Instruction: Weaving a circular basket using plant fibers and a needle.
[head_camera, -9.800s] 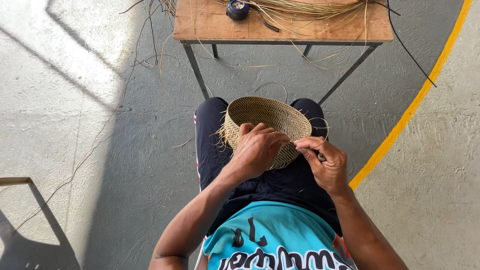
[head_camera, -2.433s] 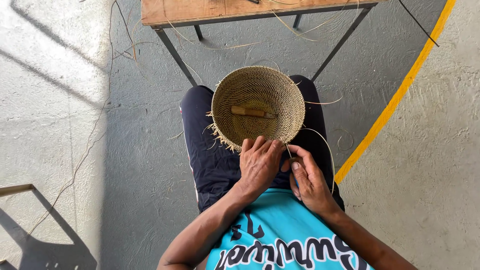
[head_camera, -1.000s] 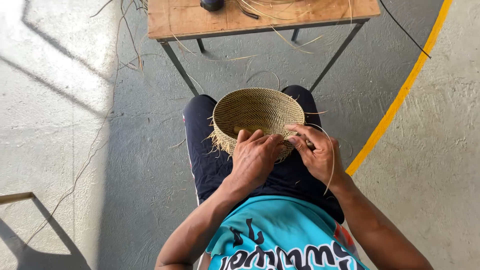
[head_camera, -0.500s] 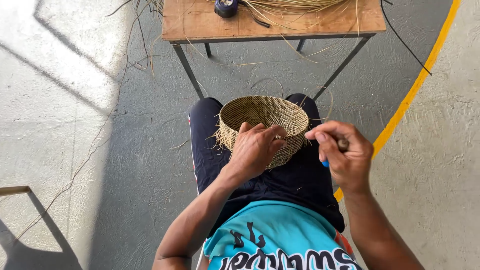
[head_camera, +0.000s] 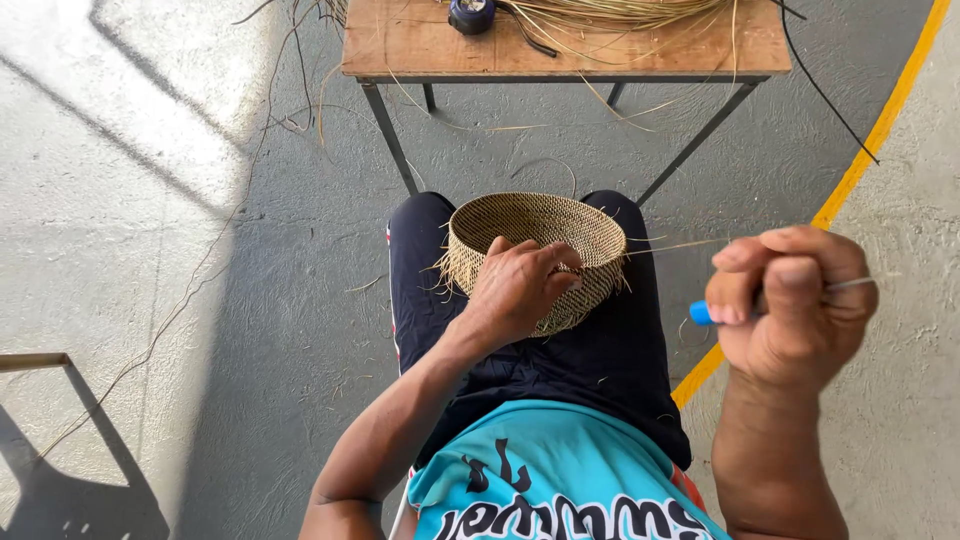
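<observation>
Head view: left hand (head_camera: 520, 290) grips woven basket (head_camera: 535, 255); right hand (head_camera: 790, 305) clenches blue-handled tool (head_camera: 700, 313)

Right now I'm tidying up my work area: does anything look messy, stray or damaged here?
Yes: loose straw strands hang off the wooden table and trail over the floor. The woven basket has frayed ends sticking out on its left side, beside the left hand. No damage shows.
</observation>
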